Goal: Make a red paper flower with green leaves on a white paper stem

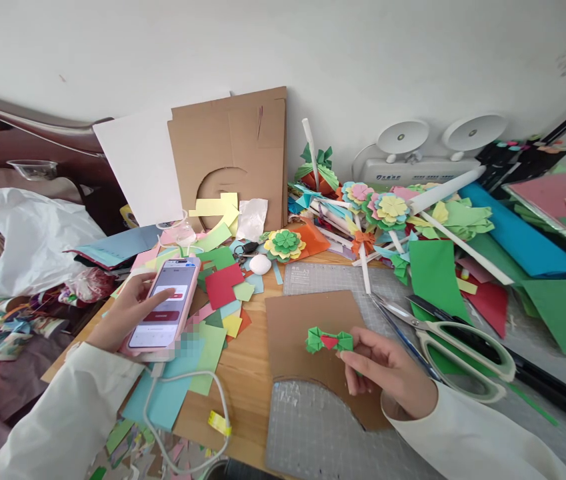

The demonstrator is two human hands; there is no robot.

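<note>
A green folded-paper bow (341, 341) with a red piece at its middle is being pinched by one end between the thumb and fingers of the right hand (387, 363), and it is being held above a brown cardboard piece (307, 367) with a curved cut edge, which is being supported by a gray gridded cutting mat (290, 433) on the wooden worktop (250, 377). The left hand (125, 310) is being kept partly open at the side of a pink-cased phone (155, 335), one digit being laid over the lit screen; whether the phone is being gripped cannot be told. Lines of text and dark red button-like bars are being displayed on that screen, but the words are being rendered too small to read. A white cable (157, 370) is being seen plugged into the phone, with a yellow tag (219, 423) being carried on it, its print illegible. Against the wall, a blue logo and blue lettering are being borne by a white twin-lamp unit (423, 172), neither being shown clearly enough to read. Small print is being shown along the mat's upper edge, likewise unreadable. Scissors (405, 315) are being left open to the right of the cardboard piece.
</note>
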